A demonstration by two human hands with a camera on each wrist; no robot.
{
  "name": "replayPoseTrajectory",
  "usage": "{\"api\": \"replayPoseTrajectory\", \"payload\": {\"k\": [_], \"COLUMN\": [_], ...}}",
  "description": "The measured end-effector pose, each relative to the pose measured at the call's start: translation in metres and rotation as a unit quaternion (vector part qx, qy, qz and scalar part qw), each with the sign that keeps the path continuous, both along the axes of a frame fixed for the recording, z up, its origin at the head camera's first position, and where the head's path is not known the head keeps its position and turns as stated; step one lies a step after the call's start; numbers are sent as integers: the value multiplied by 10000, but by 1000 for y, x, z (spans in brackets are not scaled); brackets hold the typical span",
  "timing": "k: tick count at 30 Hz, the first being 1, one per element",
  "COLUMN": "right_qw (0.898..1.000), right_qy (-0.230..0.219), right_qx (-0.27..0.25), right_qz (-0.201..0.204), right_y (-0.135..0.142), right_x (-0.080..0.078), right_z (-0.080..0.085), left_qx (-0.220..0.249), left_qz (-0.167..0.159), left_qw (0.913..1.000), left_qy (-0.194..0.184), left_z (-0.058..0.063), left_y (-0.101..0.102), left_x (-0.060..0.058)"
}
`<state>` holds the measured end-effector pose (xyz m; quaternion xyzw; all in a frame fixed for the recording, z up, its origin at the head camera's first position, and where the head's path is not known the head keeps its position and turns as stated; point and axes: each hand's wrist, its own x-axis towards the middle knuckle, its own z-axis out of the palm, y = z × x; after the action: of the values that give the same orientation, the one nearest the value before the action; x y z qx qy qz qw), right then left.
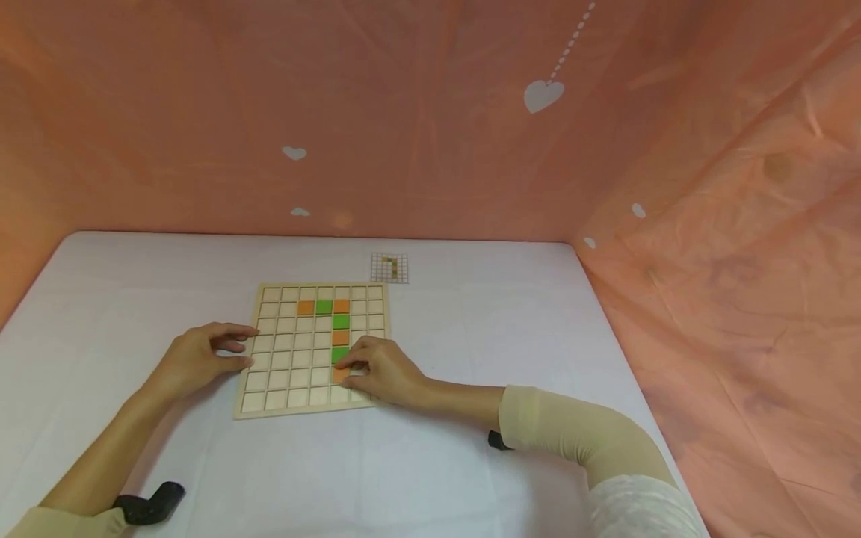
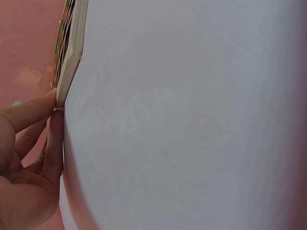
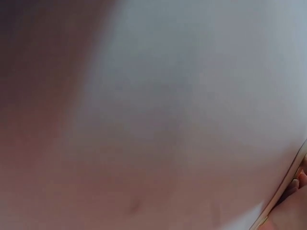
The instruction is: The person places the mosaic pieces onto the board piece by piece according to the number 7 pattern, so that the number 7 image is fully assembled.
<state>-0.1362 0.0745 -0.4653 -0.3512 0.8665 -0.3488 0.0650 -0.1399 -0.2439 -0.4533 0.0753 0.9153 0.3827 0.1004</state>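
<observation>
A square wooden grid board [image 1: 279, 360] lies on the white table, with several orange tiles and three green tiles in its cells. They form a short row near the top and a column running down from the row's right end. My right hand [image 1: 390, 373] pinches the lowest orange tile [image 1: 339, 376] in that column between thumb and fingers; the hand partly covers it. My left hand [image 1: 195, 360] touches the board's left edge with thumb and fingertips, fingers fairly straight. The left wrist view shows these fingertips [image 2: 56, 117] against the board's side. Only a sliver of the right hand [image 3: 293, 203] shows in the right wrist view.
Behind the board lies a small pattern card [image 1: 389, 267] printed with a grid and a similar tile figure. Orange cloth [image 1: 417, 149] with white hearts hangs behind and at the sides of the table [image 1: 471, 321]. A black wrist device [image 1: 151, 506] sits by the left forearm.
</observation>
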Motion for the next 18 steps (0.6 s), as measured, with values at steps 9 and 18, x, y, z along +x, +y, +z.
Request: {"api": "replayPoseTrajectory", "payload": {"k": [9, 18], "right_qw": [9999, 9919], "right_qy": [48, -1066], "right_qx": [20, -666], "right_qz": [-157, -204], "right_y": [-3, 7], "right_x": [-1, -10], "right_z": [-1, 4], "left_qx": [-19, -10], "left_qz": [9, -82], "left_qw": [10000, 9999], "left_qy": [65, 95], "left_z": [-1, 2], "left_y": [0, -1], "left_x": [1, 0]}}
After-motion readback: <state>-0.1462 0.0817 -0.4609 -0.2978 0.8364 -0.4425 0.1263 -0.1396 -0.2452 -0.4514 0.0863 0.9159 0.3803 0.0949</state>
